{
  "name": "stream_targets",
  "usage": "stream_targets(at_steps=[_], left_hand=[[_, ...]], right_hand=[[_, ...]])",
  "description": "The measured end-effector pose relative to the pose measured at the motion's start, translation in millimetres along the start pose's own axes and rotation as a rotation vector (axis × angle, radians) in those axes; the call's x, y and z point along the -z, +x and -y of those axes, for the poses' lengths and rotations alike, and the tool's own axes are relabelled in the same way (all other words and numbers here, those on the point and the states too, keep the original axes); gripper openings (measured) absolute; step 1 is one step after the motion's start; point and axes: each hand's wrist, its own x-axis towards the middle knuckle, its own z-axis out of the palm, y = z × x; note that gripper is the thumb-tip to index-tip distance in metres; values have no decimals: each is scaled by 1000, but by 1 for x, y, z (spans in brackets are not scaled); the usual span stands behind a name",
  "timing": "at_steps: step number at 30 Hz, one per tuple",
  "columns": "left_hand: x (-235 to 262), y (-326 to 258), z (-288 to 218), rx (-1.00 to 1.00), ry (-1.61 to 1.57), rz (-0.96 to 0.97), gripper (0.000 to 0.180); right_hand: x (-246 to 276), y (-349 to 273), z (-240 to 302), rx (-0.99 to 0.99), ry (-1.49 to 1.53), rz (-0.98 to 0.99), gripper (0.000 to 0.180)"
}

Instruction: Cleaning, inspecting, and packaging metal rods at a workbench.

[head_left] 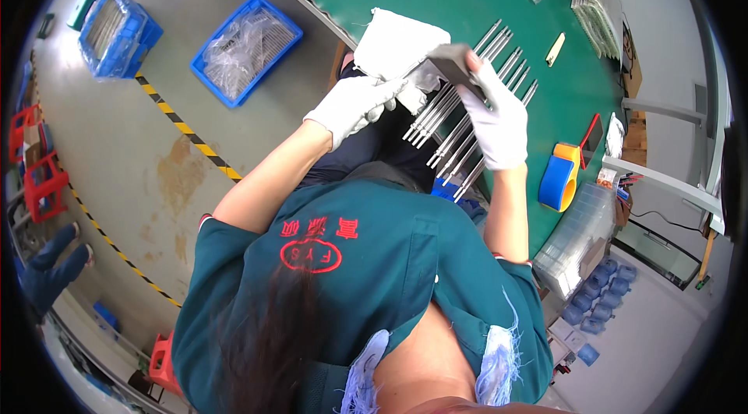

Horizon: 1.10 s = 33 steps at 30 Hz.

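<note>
Within R hand (499, 124), dk block (452, 63)

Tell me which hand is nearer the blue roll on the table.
Right. The right hand, holding a grey block, is forward and left of the blue roll; the left hand is farther left, near the white cloth.

rods (433, 112) part. behind r hand (499, 122)

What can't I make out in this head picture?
All in the head view:
- Gray block: blurred, so its surface detail is lost.
- Metal rods: partly hidden by the right hand.
- Left hand: whether its fingertips pinch anything is too small to tell.
- Blue crate: plastic wrap partly covers its contents.
- Person at far left: upper body cut off by the dark rim.
</note>
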Motion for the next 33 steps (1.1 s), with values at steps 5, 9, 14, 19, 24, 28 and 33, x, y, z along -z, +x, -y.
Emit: stream_targets(at_steps=[5,9,14,19,24,28,33], left_hand=[[2,2,1,7,41,33,37],[-2,-2,-4,-1,13,26,34],[-3,-2,-4,-72,70,-9,26],[0,15,25,-173,128,-30,24],[3,25,36,-497,514,-146,41],[7,22,30,-311,462,-110,43],[6,15,18,-268,483,-94,41]], right_hand=[[15,-17,3,-140,113,-8,41],[-3,15,25,-122,-41,132,45],[-7,8,6,70,-27,9,43],[-3,11,18,56,-101,11,40],[-7,18,24,-54,-1,46,43],[29,-14,12,-208,-65,136,45],[24,-16,20,-108,58,-7,42]])
